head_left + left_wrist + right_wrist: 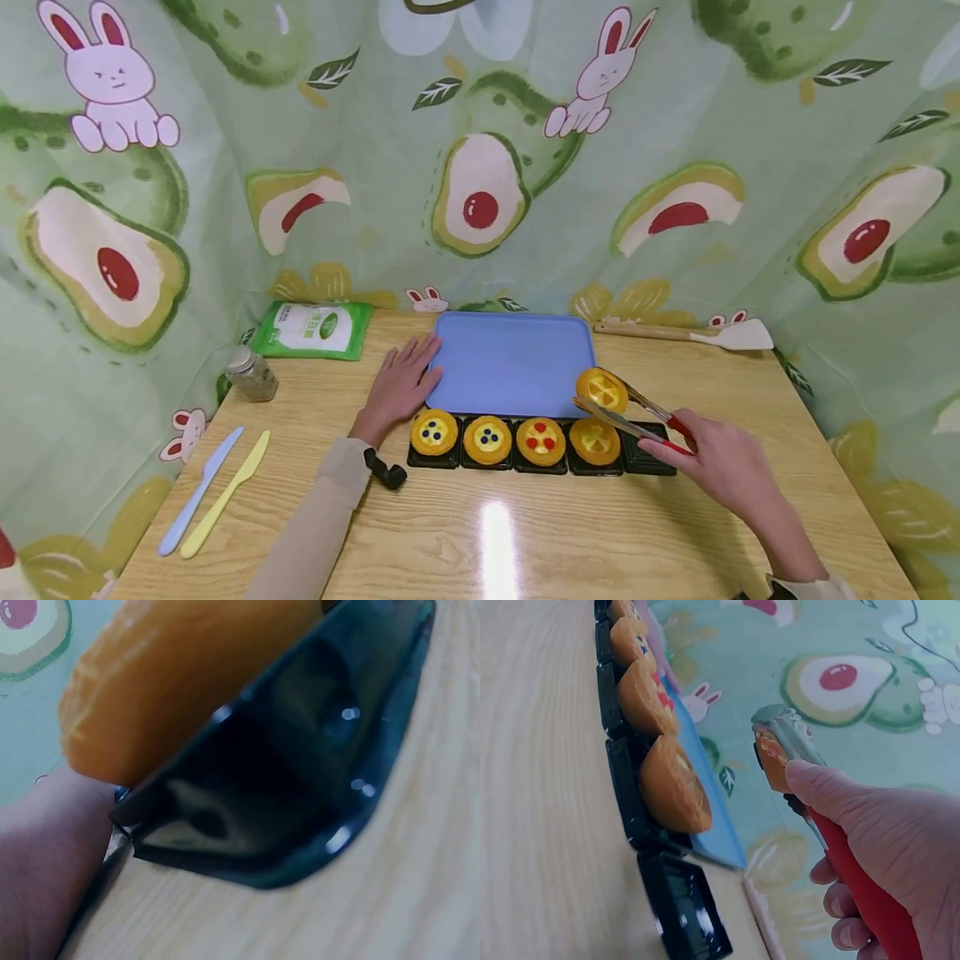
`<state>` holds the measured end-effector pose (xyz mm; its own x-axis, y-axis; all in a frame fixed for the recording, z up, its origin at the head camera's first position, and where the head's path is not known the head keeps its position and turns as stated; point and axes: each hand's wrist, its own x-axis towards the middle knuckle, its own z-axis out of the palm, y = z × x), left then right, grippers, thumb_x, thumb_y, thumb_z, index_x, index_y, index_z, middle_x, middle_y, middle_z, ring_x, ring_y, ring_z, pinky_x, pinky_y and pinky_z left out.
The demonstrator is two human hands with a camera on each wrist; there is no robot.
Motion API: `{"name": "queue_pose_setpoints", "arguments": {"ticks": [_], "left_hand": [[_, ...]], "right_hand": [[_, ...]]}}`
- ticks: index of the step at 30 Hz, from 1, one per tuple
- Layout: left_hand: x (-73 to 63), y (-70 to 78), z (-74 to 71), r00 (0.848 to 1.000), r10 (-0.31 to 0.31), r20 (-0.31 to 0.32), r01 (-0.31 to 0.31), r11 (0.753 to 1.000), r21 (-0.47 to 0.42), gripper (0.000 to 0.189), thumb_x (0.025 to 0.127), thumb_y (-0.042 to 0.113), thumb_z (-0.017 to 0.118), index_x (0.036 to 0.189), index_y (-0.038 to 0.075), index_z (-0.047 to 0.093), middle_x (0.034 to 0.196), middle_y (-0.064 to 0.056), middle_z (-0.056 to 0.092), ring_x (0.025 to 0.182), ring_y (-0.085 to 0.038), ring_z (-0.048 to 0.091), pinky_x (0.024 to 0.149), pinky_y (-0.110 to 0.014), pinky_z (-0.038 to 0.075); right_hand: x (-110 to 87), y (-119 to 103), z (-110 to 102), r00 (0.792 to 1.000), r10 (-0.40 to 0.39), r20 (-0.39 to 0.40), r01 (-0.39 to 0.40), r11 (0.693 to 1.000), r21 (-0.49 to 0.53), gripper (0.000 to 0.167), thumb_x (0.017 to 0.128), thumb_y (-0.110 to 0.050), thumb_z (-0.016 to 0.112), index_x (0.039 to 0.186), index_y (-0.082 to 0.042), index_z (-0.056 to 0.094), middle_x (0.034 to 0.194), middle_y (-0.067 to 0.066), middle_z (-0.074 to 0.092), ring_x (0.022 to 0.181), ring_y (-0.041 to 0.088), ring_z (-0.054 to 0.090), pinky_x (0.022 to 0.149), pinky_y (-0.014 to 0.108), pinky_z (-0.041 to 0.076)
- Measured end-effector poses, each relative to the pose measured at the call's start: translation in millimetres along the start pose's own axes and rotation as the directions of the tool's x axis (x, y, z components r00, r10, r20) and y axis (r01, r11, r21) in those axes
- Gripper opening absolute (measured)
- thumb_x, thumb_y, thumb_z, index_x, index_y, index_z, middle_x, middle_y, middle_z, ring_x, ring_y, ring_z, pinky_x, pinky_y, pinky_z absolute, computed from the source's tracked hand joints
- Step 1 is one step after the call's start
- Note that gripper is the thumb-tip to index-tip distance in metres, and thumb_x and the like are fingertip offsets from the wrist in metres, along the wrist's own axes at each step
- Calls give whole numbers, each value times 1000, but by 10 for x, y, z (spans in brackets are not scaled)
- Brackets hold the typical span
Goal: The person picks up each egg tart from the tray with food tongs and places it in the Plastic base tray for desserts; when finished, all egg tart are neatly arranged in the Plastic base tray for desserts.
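Observation:
My right hand [726,460] grips red-handled tongs [628,425]. Between the tong arms an egg tart [602,388] with yellow wedge-shaped pieces is held up near the front right corner of a blue tray [510,362]. My left hand [403,379] rests at the tray's left edge, fingers stretched out. Along the tray's near side runs a row of black square cups [651,454]. Tarts fill most of them: two with blue dots [434,432] [487,440], one with red pieces [540,440], one with yellow wedges [595,442]. The rightmost cup holds no tart.
At the back left lie a green and white packet [313,329] and a small lidded jar [252,375]. A blue knife [201,492] and a yellow knife [227,496] lie on the left. Behind the tongs, a wooden-handled spatula [690,334] lies along the patterned cloth wall [390,208].

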<state>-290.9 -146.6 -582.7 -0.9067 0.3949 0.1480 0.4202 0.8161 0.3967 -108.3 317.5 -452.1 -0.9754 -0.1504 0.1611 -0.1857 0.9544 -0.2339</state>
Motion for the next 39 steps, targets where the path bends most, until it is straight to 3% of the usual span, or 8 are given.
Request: {"name": "queue_pose_setpoints", "arguments": {"ticks": [6,14,21,28,35,39], "left_hand": [[-6,21,-27,1000,-2,-3,2,1000,0,66,111,52,34,168,21,25,174,0,21,161,-33,16,127,-60,8],[-16,26,-27,1000,-13,18,13,1000,3,66,111,55,30,169,24,21,175,4,17,162,-30,12,128,-57,6],[-9,22,-22,1000,-2,3,2,1000,-10,66,111,52,33,169,22,23,175,1,19,161,-33,14,127,-60,6],[2,3,-25,1000,-17,20,17,1000,4,66,111,54,31,169,25,20,175,4,16,162,-29,12,128,-57,5],[-3,11,-23,1000,-22,22,22,1000,6,66,111,55,31,169,26,19,175,5,17,162,-30,12,128,-56,5],[-4,16,-23,999,-25,27,25,1000,10,66,111,55,30,169,27,18,175,7,15,162,-28,12,128,-55,4]], "right_hand": [[-200,76,-5,995,93,36,-93,996,-3,49,89,-60,75,95,-13,64,61,-4,40,53,14,37,48,30,26],[-491,230,-1,984,170,50,-168,985,-39,52,90,-62,74,95,-11,65,60,-4,40,54,15,41,47,32,30],[-657,354,28,962,251,109,-246,968,-53,56,91,-67,70,96,-11,64,62,-3,45,55,18,45,46,35,34],[-710,382,127,951,275,140,-266,961,-80,57,89,-70,69,92,-14,60,63,-2,45,56,20,46,46,36,35],[-730,369,253,943,303,138,-292,952,-91,65,88,-74,67,103,-10,64,63,-2,37,57,20,43,46,35,29],[-737,373,287,938,316,141,-307,948,-81,63,89,-74,66,96,-12,60,64,-1,42,57,20,44,47,35,31]]}}
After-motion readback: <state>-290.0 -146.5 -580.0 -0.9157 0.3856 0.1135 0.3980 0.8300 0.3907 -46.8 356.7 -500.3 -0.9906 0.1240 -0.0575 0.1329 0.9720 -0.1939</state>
